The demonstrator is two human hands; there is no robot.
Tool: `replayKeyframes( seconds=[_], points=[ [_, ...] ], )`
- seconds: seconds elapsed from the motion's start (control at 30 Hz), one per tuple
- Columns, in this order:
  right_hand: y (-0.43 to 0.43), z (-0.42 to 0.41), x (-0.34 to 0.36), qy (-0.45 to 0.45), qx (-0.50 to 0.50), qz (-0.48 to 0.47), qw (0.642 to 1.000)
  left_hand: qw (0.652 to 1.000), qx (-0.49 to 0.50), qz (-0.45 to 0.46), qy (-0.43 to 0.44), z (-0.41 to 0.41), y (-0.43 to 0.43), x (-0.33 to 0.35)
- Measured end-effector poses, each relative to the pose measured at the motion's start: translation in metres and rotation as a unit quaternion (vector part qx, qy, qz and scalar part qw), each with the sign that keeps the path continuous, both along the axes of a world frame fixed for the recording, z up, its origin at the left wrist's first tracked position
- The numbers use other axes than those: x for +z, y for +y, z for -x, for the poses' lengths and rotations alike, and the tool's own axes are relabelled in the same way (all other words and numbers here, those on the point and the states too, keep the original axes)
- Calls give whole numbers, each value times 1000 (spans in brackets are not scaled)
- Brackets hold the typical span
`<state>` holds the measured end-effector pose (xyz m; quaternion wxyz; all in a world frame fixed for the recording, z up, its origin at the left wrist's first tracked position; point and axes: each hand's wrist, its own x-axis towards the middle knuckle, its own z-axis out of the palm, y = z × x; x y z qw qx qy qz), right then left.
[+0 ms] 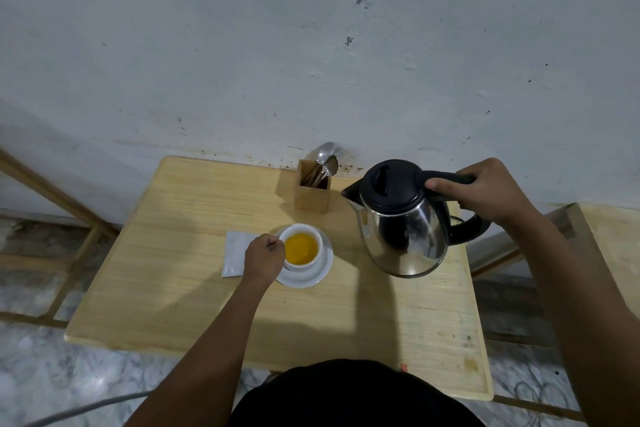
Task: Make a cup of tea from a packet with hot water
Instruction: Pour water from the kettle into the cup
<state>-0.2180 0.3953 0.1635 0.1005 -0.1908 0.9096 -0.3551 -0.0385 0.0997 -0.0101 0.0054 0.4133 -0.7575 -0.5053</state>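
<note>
Gripping the black handle, the right hand (485,194) wraps its fingers fully around the steel electric kettle (401,218), holding it upright just above the wooden table (173,288), spout toward the cup. The left hand (265,255) is closed at the white cup (302,248), probably steadying it; yellow tea fills it on its saucer (311,277). An opened white packet (233,253) lies just beside it.

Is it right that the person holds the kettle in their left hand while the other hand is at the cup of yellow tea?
Not quite. The head view shows the kettle held by the right hand; the left hand is at the cup of yellow tea.
</note>
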Motion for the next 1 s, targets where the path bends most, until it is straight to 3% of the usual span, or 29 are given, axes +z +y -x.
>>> replayKeyframes(
  seconds=[0.27,1.0],
  points=[
    [26,19,-26,40,-48,93,994,997,53,40,-25,8,16,4],
    [41,66,-80,8,-34,165,986,989,67,118,-51,14,23,1]
  ],
)
